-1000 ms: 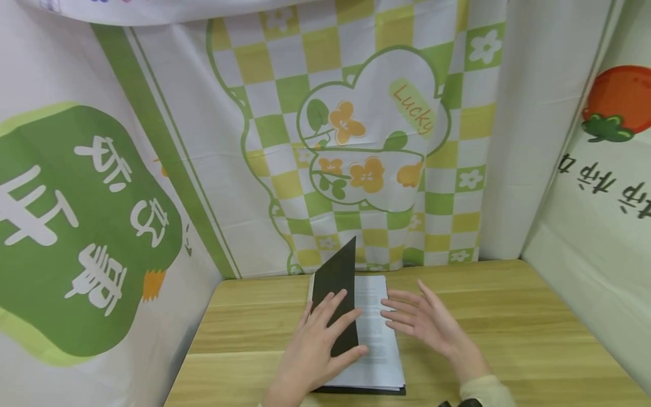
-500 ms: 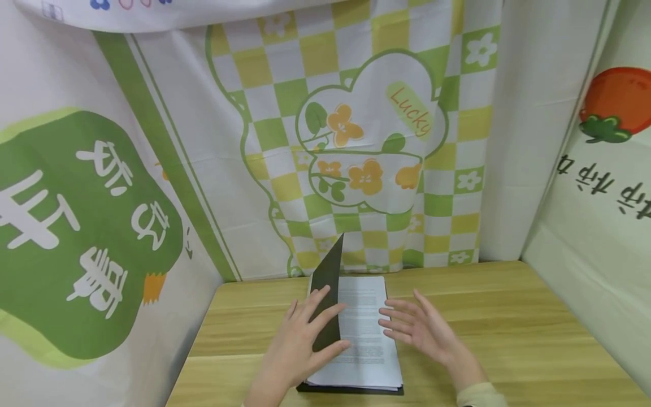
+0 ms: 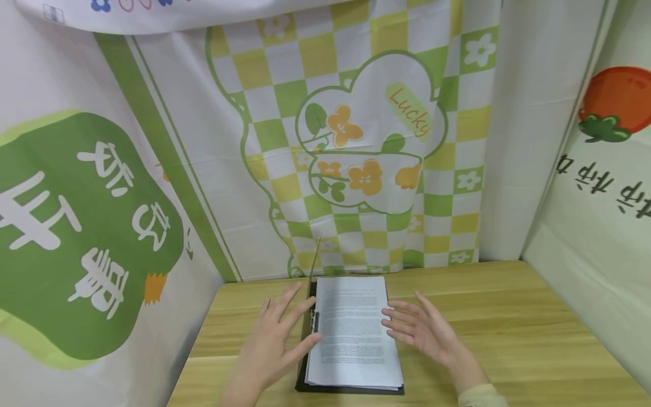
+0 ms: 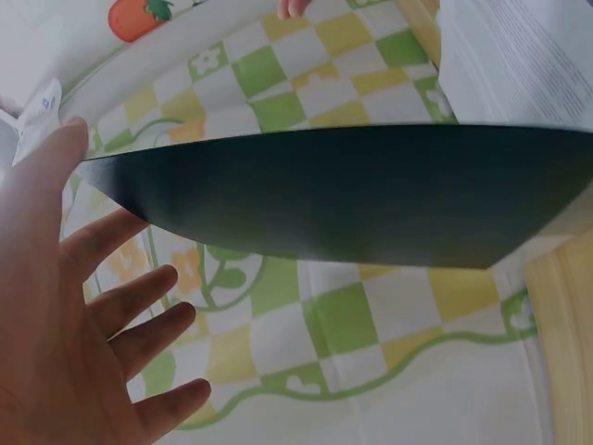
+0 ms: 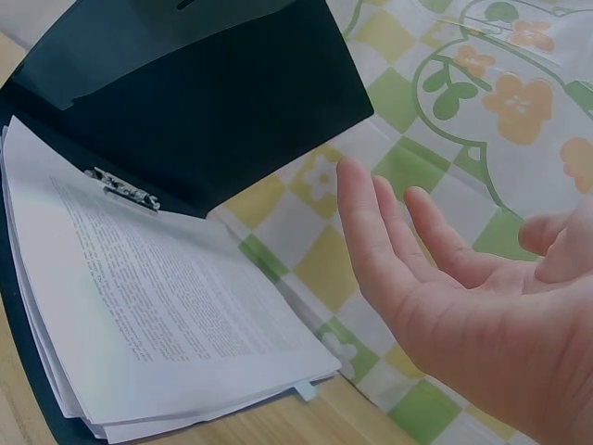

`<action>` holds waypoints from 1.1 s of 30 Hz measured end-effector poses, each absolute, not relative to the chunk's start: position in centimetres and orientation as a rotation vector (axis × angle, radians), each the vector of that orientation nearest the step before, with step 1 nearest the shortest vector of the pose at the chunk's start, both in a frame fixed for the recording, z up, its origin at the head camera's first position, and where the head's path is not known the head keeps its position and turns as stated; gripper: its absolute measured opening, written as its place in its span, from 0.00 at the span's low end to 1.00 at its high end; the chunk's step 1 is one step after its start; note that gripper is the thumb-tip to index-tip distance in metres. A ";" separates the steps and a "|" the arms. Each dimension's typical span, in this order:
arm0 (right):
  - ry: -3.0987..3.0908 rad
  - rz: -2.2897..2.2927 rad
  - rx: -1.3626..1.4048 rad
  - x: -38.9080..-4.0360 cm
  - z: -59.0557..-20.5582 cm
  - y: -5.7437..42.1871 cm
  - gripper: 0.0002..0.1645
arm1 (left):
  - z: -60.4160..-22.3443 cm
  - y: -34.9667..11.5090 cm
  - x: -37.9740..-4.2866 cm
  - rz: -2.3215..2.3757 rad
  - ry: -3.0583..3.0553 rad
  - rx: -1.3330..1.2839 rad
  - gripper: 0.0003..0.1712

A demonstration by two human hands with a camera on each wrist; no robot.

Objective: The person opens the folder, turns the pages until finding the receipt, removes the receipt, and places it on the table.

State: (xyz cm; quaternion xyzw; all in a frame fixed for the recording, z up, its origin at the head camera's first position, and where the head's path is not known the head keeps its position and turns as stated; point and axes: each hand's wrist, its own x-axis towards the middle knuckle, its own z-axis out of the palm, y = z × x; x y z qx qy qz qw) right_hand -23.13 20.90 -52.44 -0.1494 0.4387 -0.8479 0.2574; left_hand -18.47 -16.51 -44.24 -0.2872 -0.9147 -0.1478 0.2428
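Note:
A black folder (image 3: 351, 390) lies on the table with a stack of printed white paper (image 3: 351, 328) inside. Its cover (image 4: 324, 195) stands up along the left side, almost edge-on in the head view. My left hand (image 3: 274, 339) is at that cover, fingers straight and spread; in the left wrist view the cover's edge comes between thumb and index finger. A metal clip (image 5: 125, 190) shows at the spine beside the paper. My right hand (image 3: 424, 333) hovers by the paper's right edge, palm turned inward and fingers relaxed, holding nothing.
The wooden table (image 3: 534, 339) meets a green-and-yellow checked cloth (image 3: 356, 237) at the back. Printed cloth walls (image 3: 91, 226) stand at both sides. A small pale blue tab (image 5: 306, 389) sticks out from the paper's edge in the right wrist view.
The folder's cover has swung left, from leaning over the paper to nearly upright, uncovering the page and clip. My left hand has moved left with it; the right hand has hardly moved.

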 end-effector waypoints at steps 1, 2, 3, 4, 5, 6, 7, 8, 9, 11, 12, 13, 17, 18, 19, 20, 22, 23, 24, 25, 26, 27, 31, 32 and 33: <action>1.184 -2.302 -0.409 -23.1 -52.5 21.0 0.49 | -44.2 -16.8 -18.5 -0.398 -2.491 -0.780 0.39; 1.178 -2.305 -0.410 -23.1 -52.5 21.0 0.49 | -44.3 -17.0 -18.5 -0.392 -2.483 -0.775 0.39; 1.175 -2.306 -0.412 -23.1 -52.6 21.0 0.49 | -44.3 -17.3 -18.6 -0.392 -2.472 -0.770 0.39; 1.175 -2.308 -0.410 -23.1 -52.6 21.1 0.48 | -44.3 -17.5 -18.6 -0.397 -2.464 -0.765 0.40; 1.178 -2.311 -0.405 -23.1 -52.6 21.1 0.48 | -44.3 -17.8 -18.7 -0.399 -2.454 -0.759 0.40; 1.185 -2.314 -0.397 -23.1 -52.7 21.2 0.47 | -44.3 -18.0 -18.7 -0.404 -2.443 -0.753 0.39; 1.198 -2.315 -0.388 -23.1 -52.7 21.2 0.47 | -44.3 -18.4 -18.7 -0.407 -2.432 -0.745 0.39; 1.214 -2.316 -0.376 -23.0 -52.7 21.3 0.47 | -44.3 -18.8 -18.8 -0.410 -2.421 -0.736 0.39; 1.239 -2.311 -0.369 -23.0 -52.6 21.3 0.47 | -44.3 -19.2 -18.8 -0.417 -2.411 -0.726 0.40; 1.295 -2.295 -0.355 -23.0 -52.6 21.4 0.49 | -44.5 -20.4 -18.7 -0.420 -2.399 -0.693 0.41; 1.325 -2.285 -0.350 -23.0 -52.6 21.4 0.49 | -44.6 -21.0 -18.6 -0.427 -2.398 -0.668 0.41; 1.348 -2.278 -0.344 -22.9 -52.5 21.5 0.50 | -44.8 -21.7 -18.5 -0.435 -2.398 -0.643 0.42; 1.384 -2.274 -0.347 -22.9 -52.6 22.1 0.51 | -45.7 -24.4 -18.1 -0.505 -2.444 -0.513 0.45; 1.382 -2.279 -0.353 -22.9 -52.6 22.3 0.51 | -46.0 -25.0 -18.1 -0.532 -2.465 -0.476 0.46; 1.376 -2.282 -0.367 -22.9 -52.7 22.5 0.51 | -46.3 -25.6 -18.0 -0.553 -2.488 -0.440 0.46; 1.369 -2.286 -0.379 -22.9 -52.7 22.6 0.51 | -46.6 -26.1 -17.9 -0.571 -2.511 -0.403 0.47; 1.360 -2.283 -0.403 -22.9 -52.8 22.9 0.51 | -47.3 -27.1 -17.7 -0.590 -2.545 -0.341 0.47; 1.357 -2.278 -0.413 -22.9 -52.9 23.0 0.51 | -47.6 -27.6 -17.6 -0.596 -2.558 -0.311 0.48; 1.357 -2.274 -0.420 -22.9 -52.9 23.0 0.51 | -47.8 -28.1 -17.6 -0.599 -2.565 -0.289 0.47; 1.356 -2.272 -0.421 -22.9 -52.9 23.1 0.51 | -48.0 -28.5 -17.5 -0.600 -2.569 -0.275 0.47; 1.358 -2.271 -0.416 -22.9 -53.0 23.2 0.50 | -48.2 -28.9 -17.5 -0.598 -2.570 -0.265 0.47; 1.362 -2.270 -0.413 -22.9 -53.0 23.3 0.50 | -48.4 -29.3 -17.5 -0.592 -2.567 -0.260 0.47; 1.348 -2.282 -0.405 -22.7 -53.1 23.8 0.50 | -48.6 -30.0 -17.5 -0.568 -2.532 -0.288 0.46; 1.332 -2.289 -0.414 -22.7 -53.1 24.0 0.50 | -48.6 -30.1 -17.5 -0.556 -2.524 -0.297 0.46; 1.298 -2.300 -0.425 -22.6 -53.2 24.2 0.49 | -48.6 -30.2 -17.5 -0.548 -2.513 -0.309 0.46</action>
